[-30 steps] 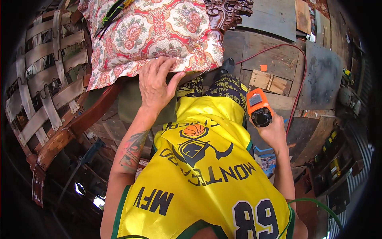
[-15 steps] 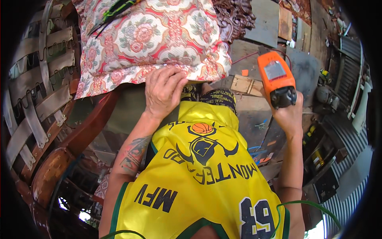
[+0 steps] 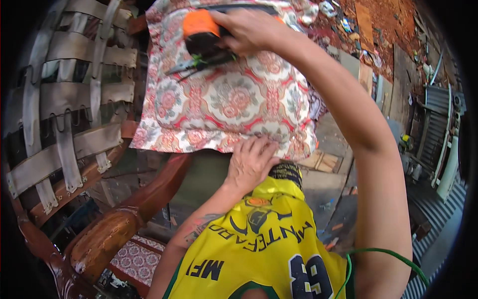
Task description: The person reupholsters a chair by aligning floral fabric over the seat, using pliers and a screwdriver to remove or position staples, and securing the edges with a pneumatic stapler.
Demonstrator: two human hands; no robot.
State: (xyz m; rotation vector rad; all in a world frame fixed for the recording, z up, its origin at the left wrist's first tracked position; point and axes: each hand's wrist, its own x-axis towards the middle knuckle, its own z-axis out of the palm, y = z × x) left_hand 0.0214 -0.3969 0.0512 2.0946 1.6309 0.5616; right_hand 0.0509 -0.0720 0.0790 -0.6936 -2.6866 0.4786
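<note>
A cushion covered in red and white floral fabric (image 3: 229,99) lies in front of me. My left hand (image 3: 253,162) grips its near edge, fingers curled over the fabric and thumb partly hidden. Over the far part of the cushion, my right hand (image 3: 246,31) is closed around an orange and black staple gun (image 3: 200,26). The staple gun's black end faces me, and whether it touches the cushion I cannot tell. Just on the near side of it, scissors with green and black handles (image 3: 191,65) lie on the fabric, partly covered by the tool.
On the left stands a wooden chair frame (image 3: 107,239) with woven grey straps (image 3: 64,147) and wire hooks. Carved dark wood (image 3: 316,102) shows beyond the cushion's right side. Wooden boards (image 3: 323,162) and scraps lie on the floor at right, near corrugated metal sheets (image 3: 430,264).
My right hand has carried the staple gun from the right side to above the cushion's far part, close to the scissors. The left hand stays on the near edge. The view has shifted.
</note>
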